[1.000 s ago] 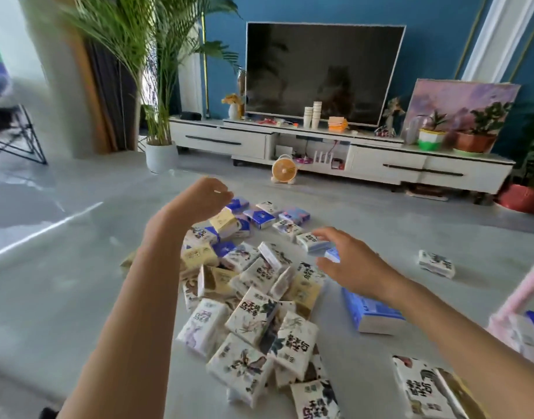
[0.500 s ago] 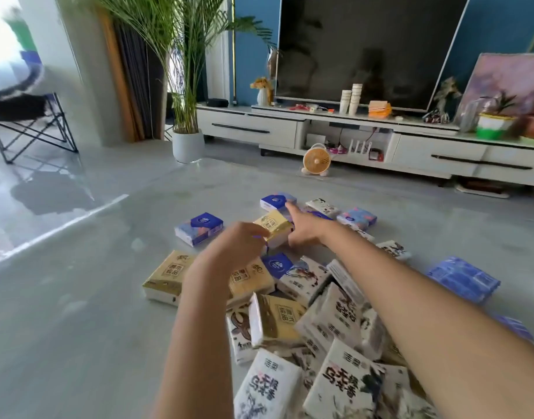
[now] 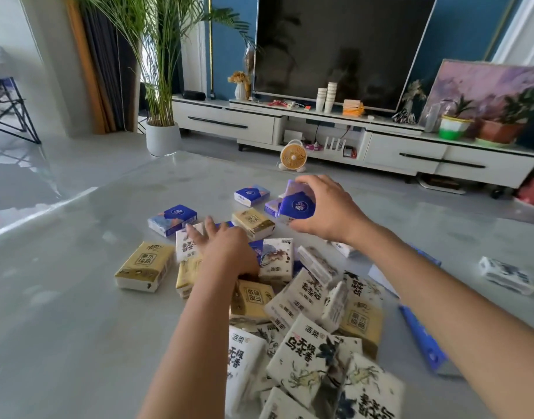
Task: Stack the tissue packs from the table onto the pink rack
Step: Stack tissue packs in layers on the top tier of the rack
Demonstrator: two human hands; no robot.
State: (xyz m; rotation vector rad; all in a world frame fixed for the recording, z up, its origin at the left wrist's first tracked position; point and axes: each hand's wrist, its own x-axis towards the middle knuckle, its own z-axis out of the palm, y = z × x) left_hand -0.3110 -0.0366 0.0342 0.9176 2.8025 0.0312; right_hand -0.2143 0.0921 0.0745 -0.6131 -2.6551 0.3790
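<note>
My right hand (image 3: 329,208) pinches a blue tissue pack (image 3: 299,204), raised just above the far end of the heap of tissue packs (image 3: 308,322), while my left hand (image 3: 226,251) lies with fingers outstretched over a white tissue pack (image 3: 185,243), gripping nothing. By my reckoning the task is at an early stage: the heap covers much of the grey table (image 3: 63,282). The pink rack is out of view, so its load cannot be told; the packs near the bottom edge are blurred and cut off.
</note>
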